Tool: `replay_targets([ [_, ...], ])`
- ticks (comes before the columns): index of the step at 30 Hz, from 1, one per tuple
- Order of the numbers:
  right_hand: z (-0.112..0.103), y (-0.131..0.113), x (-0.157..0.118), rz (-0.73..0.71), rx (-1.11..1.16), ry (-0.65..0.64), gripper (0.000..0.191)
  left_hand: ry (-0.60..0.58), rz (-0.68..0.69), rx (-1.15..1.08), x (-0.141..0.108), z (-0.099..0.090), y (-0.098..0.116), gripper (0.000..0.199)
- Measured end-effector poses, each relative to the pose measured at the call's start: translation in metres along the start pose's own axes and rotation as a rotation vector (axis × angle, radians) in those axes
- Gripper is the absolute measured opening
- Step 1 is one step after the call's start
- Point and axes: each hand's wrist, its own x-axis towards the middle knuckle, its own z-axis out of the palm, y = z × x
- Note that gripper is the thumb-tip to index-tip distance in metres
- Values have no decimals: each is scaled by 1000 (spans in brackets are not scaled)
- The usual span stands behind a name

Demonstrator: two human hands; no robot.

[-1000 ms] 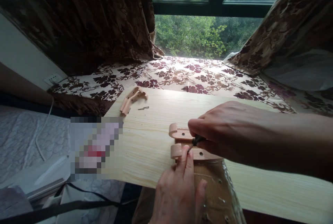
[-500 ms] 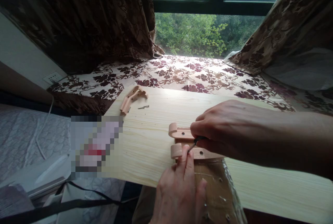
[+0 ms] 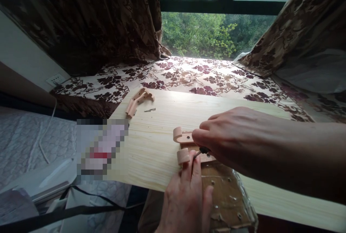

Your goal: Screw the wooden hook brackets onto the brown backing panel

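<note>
My right hand (image 3: 216, 132) is closed round a screwdriver (image 3: 203, 150) with a dark handle, its thin metal shaft angled down to the left. The shaft's tip meets the nearer curved wooden piece (image 3: 183, 156), between two fingers of my left hand (image 3: 186, 189). Those fingers lie stretched out on the wood, thumb apart; a screw under the tip cannot be made out. Just behind lies a second curved wooden piece (image 3: 180, 136) with a dark screw head in it. Both rest on a brown, tape-wrapped box (image 3: 224, 189), its top dotted with small holes.
Another curved wooden part (image 3: 139, 99) lies at the far left of the pale wooden board (image 3: 154, 135), several small screws (image 3: 150, 110) beside it. Beyond the board is a flower-patterned cloth (image 3: 205, 69) below a window. A dark strap (image 3: 81, 209) crosses the lower left.
My right hand has shifted slightly left and lower, with the screwdriver tilted flatter and its handle turned. My left hand stays nearly in place. The view has shifted a little.
</note>
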Motion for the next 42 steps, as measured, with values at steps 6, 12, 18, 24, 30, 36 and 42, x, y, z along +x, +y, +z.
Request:
replay_targets([
  [6,0,1,4,19,1,30,20,11,6,57,3,3,0,49],
  [12,-10,4,2,70,19,-24,19,20,8,67,2,3,1,50],
  [18,-11,5,3,-64,75,-56,18,19,-7,38,2,2,2,50],
  [24,-10,4,10,132,35,-184,14,92,27,76,2,5,-1,49],
  [30,-11,-3,4,7,-42,-11,12,1,-22,11,3,1,0,47],
  [36,5,-12,5,11,-128,59,14,-88,-38,-73,6,-5,1,41],
  [42,0,-2,6,-4,-90,55,10,-39,-25,19,5,-2,3,46],
])
